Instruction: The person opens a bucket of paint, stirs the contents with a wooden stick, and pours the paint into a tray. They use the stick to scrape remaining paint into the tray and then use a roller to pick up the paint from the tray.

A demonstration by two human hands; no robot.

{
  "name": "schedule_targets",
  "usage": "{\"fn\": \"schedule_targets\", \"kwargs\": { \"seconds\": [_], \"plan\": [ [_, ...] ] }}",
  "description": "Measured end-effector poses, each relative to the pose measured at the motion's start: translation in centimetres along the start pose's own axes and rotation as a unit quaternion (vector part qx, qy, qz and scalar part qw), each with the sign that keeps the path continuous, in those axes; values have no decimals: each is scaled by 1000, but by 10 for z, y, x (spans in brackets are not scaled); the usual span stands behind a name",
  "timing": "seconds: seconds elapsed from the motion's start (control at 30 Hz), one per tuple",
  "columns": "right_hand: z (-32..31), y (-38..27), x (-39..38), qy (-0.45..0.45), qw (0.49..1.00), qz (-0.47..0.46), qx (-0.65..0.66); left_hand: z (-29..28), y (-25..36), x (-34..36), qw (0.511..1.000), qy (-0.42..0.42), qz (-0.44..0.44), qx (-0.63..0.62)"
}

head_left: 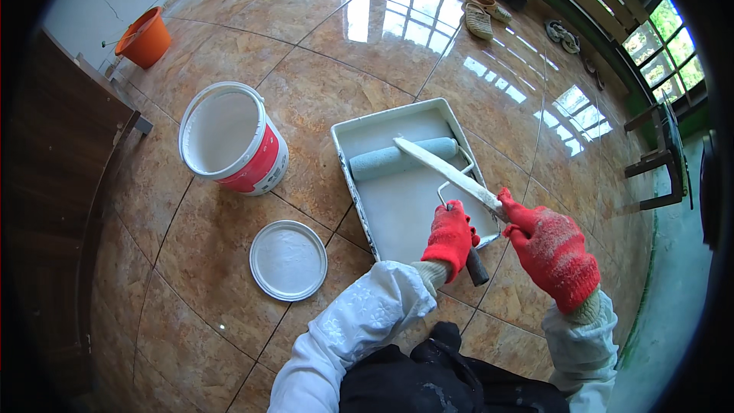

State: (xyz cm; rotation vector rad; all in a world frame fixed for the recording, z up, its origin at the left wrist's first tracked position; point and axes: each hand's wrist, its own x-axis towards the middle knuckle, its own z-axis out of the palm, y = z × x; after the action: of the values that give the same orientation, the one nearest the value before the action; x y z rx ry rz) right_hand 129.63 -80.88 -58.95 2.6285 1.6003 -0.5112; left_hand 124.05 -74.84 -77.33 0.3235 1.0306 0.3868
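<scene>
Paint roller [382, 164] lying in a rectangular paint tray [390, 112], its pale blue sleeve set crosswise, parallel to the far edge and nearer to it than to the near edge. Whitish paint covers the tray bottom between the sleeve and the near edge. The left hand [451, 235], in a red knitted glove, is clenched around the roller at the top of its black handle [477, 266], close to the tray's near right corner; the handle's free end projects beyond the near edge. The right hand [552, 251], similarly gloved and flecked with white, grasps the near end of a flat, paint-coated stick [459, 181] just outside the right edge. The stick slants over that edge and crosses the sleeve; whether the two touch cannot be told. Tray and accessories rest on a glossy brown tiled floor [210, 313]. Left of the tray's left edge stands a white paint bucket [256, 164] with a red label, paint coating its inner wall. A round white lid [288, 260] lies near the tray's near left corner.
</scene>
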Motion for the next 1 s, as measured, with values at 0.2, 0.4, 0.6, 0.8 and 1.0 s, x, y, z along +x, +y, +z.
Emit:
{"fn": "schedule_targets", "kwargs": {
  "seconds": [0.2, 0.4, 0.6, 0.8, 1.0],
  "plan": [
    [7, 5, 11, 2, 1000, 2, 2, 3, 8, 3, 1000, 2, -19, -20],
    [14, 5, 20, -7, 1000, 0, -20, 3, 13, 6, 1000, 3, -2, -20],
    [19, 4, 28, -6, 1000, -5, -24, 0, 10, 19, 1000, -16, -1, -12],
    [17, 0, 34, -31, 999, 17, -42, 3, 12, 25, 999, -14, 3, -30],
    [19, 1, 37, -33, 999, 17, -30, 2, 10, 27, 999, -21, 10, -22]
  ]
}}
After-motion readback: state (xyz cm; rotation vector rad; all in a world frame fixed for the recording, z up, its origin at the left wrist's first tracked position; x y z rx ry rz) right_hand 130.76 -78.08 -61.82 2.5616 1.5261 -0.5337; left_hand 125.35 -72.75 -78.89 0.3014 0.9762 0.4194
